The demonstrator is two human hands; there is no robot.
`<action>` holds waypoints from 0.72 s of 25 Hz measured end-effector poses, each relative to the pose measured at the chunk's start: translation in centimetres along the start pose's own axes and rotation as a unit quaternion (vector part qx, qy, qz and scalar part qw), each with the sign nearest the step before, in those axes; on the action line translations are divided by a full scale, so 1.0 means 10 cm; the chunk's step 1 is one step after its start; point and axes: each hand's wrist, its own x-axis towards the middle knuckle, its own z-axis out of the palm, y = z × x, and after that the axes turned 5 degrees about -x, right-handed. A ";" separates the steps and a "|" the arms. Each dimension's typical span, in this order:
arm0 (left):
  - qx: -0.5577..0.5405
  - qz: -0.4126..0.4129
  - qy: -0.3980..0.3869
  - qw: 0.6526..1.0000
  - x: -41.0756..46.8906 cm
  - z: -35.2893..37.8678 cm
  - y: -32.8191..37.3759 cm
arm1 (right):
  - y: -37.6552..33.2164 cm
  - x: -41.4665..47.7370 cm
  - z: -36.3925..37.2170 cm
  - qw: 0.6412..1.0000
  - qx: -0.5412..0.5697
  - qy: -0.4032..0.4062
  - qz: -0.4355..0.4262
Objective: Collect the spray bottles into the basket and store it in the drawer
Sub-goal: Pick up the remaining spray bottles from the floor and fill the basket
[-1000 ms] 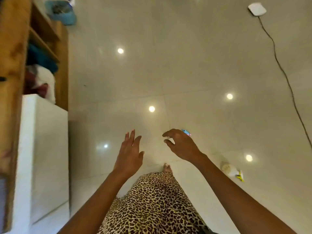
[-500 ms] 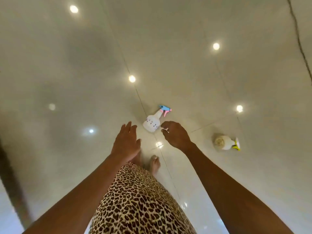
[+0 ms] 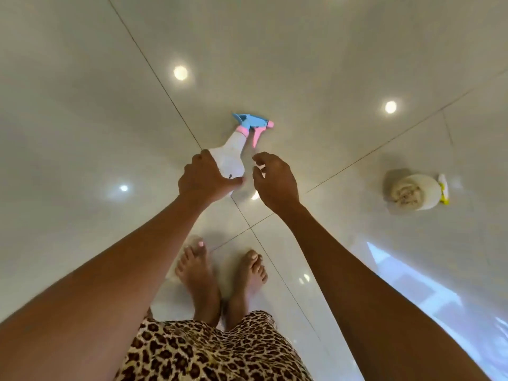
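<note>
A white spray bottle with a blue and pink trigger head [image 3: 233,152] lies on the glossy tiled floor just ahead of my feet. My left hand [image 3: 204,178] is closed around its lower body. My right hand [image 3: 275,180] hovers just to the right of the bottle with its fingers curled and apart, holding nothing. A second white spray bottle with a yellow trigger [image 3: 415,191] lies on the floor farther right, its base turned toward me. No basket or drawer is in view.
My bare feet [image 3: 220,273] stand on the pale tiles [image 3: 82,105] right below the bottle. Ceiling lights and a window reflect in the floor. A leopard-print garment fills the bottom edge.
The view has swung from the shelf unit down to the floor. My left hand has reached forward and closed on the blue and pink spray bottle. My right hand stays beside it.
</note>
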 end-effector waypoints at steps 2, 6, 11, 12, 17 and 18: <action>0.018 -0.034 0.014 0.999 0.11 0.12 -0.08 | 0.11 -0.01 0.09 1.000 0.018 0.012 0.005; 0.031 -0.061 0.047 0.997 0.03 0.19 -0.08 | 0.23 -0.15 -0.02 0.997 0.063 0.024 0.032; 0.008 -0.040 0.032 0.999 -0.50 -0.06 0.21 | 0.24 -0.56 -0.59 0.982 0.152 0.070 0.090; 0.006 -0.024 0.026 0.999 -0.66 -0.10 0.35 | 0.28 -0.66 -0.76 0.975 0.175 0.084 0.111; -0.001 0.056 -0.002 0.998 -1.20 -0.19 1.20 | 0.68 -1.08 -1.45 0.943 0.233 0.124 0.204; -0.005 0.068 -0.004 0.998 -1.25 -0.17 1.32 | 0.78 -1.13 -1.50 0.941 0.230 0.121 0.216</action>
